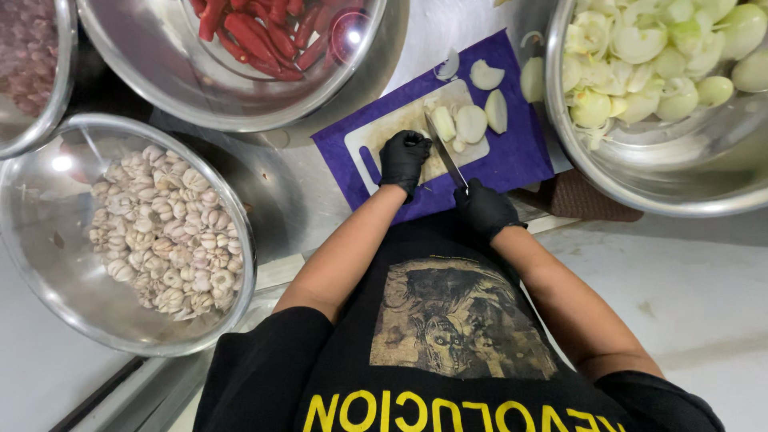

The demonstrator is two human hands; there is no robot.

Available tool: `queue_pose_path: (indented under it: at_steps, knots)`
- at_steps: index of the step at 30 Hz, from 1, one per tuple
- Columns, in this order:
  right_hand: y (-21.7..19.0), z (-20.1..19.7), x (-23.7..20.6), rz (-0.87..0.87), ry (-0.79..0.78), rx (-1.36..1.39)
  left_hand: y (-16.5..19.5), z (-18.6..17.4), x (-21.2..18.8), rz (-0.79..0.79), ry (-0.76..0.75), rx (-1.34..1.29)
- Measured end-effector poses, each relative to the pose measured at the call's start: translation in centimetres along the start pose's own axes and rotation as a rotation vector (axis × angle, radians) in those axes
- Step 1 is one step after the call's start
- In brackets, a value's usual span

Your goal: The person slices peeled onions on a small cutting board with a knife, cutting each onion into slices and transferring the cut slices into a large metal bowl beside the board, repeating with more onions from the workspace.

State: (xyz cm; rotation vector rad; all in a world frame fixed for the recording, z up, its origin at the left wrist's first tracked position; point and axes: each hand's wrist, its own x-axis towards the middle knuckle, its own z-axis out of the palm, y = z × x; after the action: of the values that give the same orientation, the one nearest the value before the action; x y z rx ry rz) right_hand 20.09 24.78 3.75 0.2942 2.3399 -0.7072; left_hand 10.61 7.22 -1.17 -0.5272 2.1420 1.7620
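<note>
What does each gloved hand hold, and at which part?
Right hand grips the steel-bladed knife by its handle. Left hand is fisted on the white cutting board; holding anything cannot be told.

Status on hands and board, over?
Right hand grips knife. Left hand fisted on cutting board. Onion pieces at blade. Nothing obstructing.

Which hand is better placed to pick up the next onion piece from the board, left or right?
The left hand. It rests on the white cutting board and holds no tool, near the onion pieces. The right hand is busy: it grips the knife by the handle.
</note>
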Motion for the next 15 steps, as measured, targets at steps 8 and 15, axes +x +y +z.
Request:
queue_pose_path:
  at_steps: [8,15]
  knots:
    - [-1.5,-0.3,0.9,-0.006,0.049,0.079,-0.1,-0.2,-0.3,0.078,0.045,0.136]
    - [-0.3,-1.5,-2.0,-0.095,0.130,-0.087,0.1,-0.1,-0.1,0.081,0.039,0.151]
